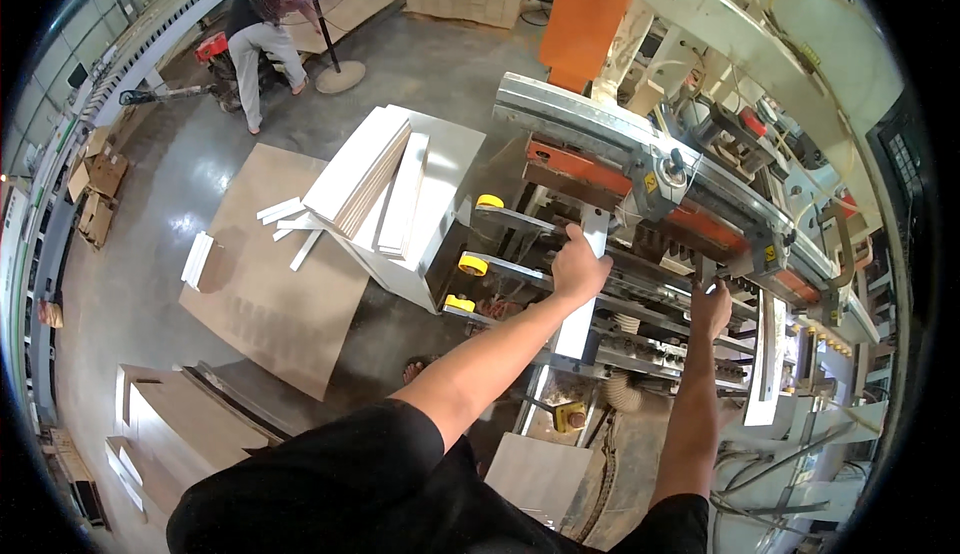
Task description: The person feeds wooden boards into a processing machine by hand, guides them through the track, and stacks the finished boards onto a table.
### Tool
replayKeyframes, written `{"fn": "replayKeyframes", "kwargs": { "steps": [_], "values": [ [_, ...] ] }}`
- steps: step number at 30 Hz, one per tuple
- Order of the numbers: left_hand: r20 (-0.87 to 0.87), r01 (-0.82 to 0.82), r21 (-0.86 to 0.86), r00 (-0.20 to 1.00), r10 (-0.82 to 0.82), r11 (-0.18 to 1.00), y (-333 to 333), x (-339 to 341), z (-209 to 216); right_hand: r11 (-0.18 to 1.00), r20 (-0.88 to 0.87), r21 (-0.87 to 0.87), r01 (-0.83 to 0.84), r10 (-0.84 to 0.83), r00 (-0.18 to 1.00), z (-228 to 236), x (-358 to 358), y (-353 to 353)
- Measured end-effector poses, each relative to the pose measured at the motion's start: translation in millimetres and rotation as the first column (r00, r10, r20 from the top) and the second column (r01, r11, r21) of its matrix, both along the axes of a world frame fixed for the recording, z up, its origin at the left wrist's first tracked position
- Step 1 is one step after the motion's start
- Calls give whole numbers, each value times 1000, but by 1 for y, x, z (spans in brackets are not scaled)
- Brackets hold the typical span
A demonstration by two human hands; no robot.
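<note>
My left hand (580, 266) is closed over a narrow white board (576, 329) that lies across the metal rails of a boring-type machine. The board's far end, with a small dark hole, reaches under the machine's long metal beam (600, 129). Farther right, my right hand (711, 309) reaches in to the machine, fingers curled beside a small greyish piece (705, 272) below the beam. Whether they grip that piece is hard to make out. Another white strip (766, 359) rests at the machine's right side, apart from both hands.
White boards (360, 174) are stacked on a white cabinet-like stand (450, 154) at left. Loose strips lie around a brown sheet (275, 284) on the floor. Yellow-capped rail ends (473, 265) stick out near my left arm. A person (262, 39) bends over at the far left.
</note>
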State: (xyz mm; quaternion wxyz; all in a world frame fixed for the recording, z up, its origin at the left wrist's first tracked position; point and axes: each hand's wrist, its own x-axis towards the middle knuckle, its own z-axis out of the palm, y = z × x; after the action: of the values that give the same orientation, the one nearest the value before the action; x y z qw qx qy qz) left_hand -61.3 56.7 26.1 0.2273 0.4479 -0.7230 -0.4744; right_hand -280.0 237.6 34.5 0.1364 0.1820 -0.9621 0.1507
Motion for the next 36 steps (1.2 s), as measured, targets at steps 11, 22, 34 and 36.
{"fn": "replayKeyframes", "kwargs": {
  "steps": [11,22,34,36],
  "values": [
    [20,11,93,1000,-13,996,-7,3,3,1000,29,13,14,-14,999,1,5,-8],
    [-22,6,115,1000,-4,993,-9,1,1,997,-28,76,19,-16,999,3,10,-13],
    [14,10,163,1000,-12,987,5,-5,1,997,104,21,72,-74,992,1,2,17],
    [17,-50,81,999,48,995,-5,-9,-10,998,122,39,54,-59,991,-24,-28,18]
  ]
}}
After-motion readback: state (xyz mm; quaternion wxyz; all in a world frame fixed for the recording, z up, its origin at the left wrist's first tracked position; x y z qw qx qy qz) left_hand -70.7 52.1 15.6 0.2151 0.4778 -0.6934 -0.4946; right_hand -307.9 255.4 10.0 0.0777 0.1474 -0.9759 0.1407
